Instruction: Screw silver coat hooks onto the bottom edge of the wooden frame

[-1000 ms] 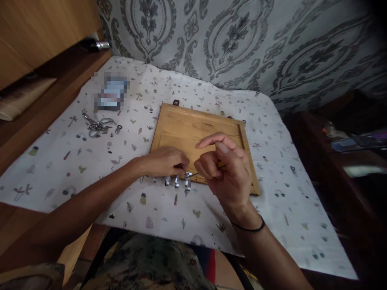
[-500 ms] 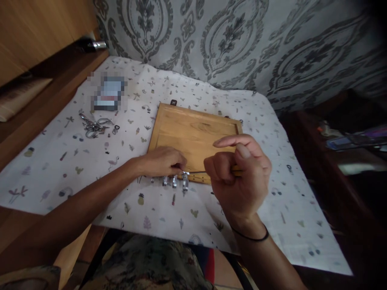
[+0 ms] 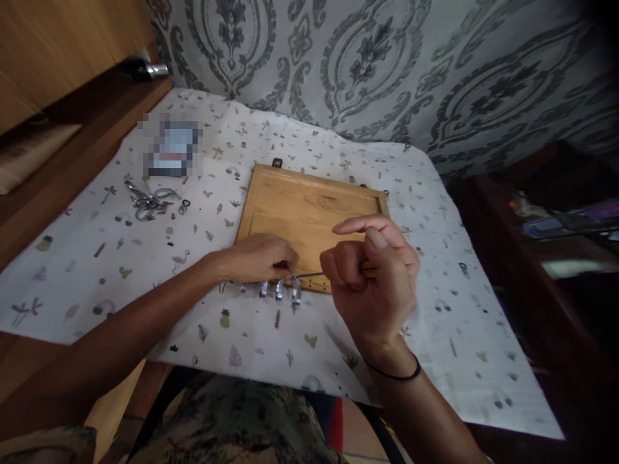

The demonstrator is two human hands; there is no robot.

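A framed wooden board lies on the cloth in front of me. Several shiny metal clips hang in a row along its near edge, beside small dark holes. My left hand rests over the board's near left part, its fingers closed in a pinch at the top of the rightmost clip. Closed around the yellow handle of a screwdriver is my right hand, with one finger stretched out. The screwdriver's thin shaft points left, its tip at that clip. Most of the handle is hidden by the fingers.
A heap of metal pieces sits on the left of the patterned cloth, below a blurred-out phone-like object. A wooden ledge borders the left side. Patterned wall covering rises behind the table.
My right hand has shifted slightly left with the screwdriver. My left hand stays in place at the clip.
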